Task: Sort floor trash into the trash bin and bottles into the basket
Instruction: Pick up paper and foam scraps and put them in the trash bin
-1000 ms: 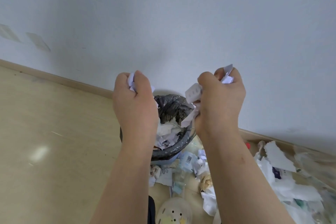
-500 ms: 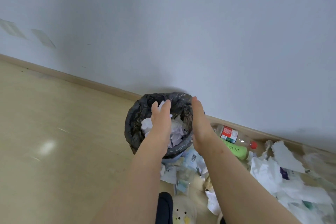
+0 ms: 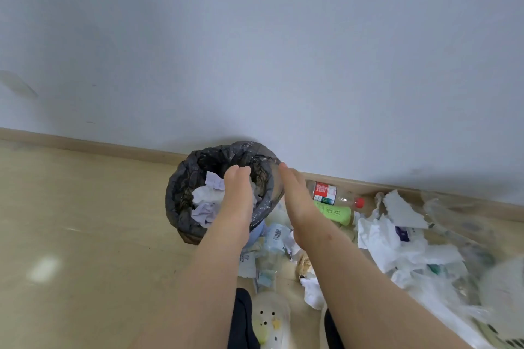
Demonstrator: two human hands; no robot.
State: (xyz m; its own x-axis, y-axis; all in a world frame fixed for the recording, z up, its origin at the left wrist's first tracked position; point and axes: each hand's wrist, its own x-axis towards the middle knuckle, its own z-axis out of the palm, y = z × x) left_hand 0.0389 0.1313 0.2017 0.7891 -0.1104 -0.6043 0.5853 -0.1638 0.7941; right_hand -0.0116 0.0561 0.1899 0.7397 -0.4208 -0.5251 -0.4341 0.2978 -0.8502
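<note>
Both hands are over the round trash bin lined with a crinkled black plastic bag (image 3: 181,193), and both are empty. The left hand (image 3: 236,193) hangs above the opening with its fingers loose and drooping, gripping nothing. The right hand (image 3: 295,195) is held flat and edge-on just beside the near rim, fingers straight.

Crumpled white and lilac paper (image 3: 204,201) sits heaped inside the bin. To the right, against the skirting, lie the clear plastic bottle with a red-and-white label and red cap (image 3: 326,193) and the pale green plastic bottle (image 3: 336,212), touching side by side. Torn white paper scraps (image 3: 382,238) are spread across the pale wooden floor (image 3: 85,221) next to them. No basket is in view.

Now the hazards. The heap looks loose, so another handful could slide off over the rim. The right hand is close enough to nudge the bin or tug the liner. And a hasty scoop through that litter could carry a bottle into the trash.
</note>
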